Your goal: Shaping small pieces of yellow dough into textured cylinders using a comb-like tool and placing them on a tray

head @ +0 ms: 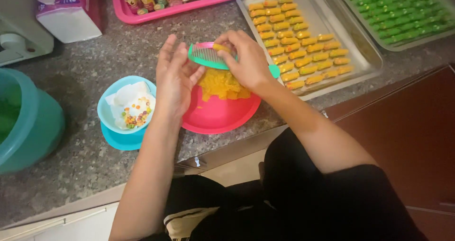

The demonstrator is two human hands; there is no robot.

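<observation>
Both forearms reached up from the lap; right hand (pixel 249 61) fingers pinched a small orange dough piece (pixel 221 47) onto a green comb (pixel 208 57), while the left hand (pixel 176 77), fingers open and flat, steadied the comb's end. Beneath sat a pink plate (pixel 220 115) of orange dough (pixel 222 84) on the counter (pixel 80 75), beside a steel tray (pixel 353 42) of shaped pieces.

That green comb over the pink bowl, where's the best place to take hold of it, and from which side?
Judging by its pose, grip the green comb by its plain spine, coming from the right hand side. The teeth point down and toward the left hand, and a small orange dough piece lies on top under the right fingers, so the far right end past the hand looks like the freest part to pinch.
</observation>
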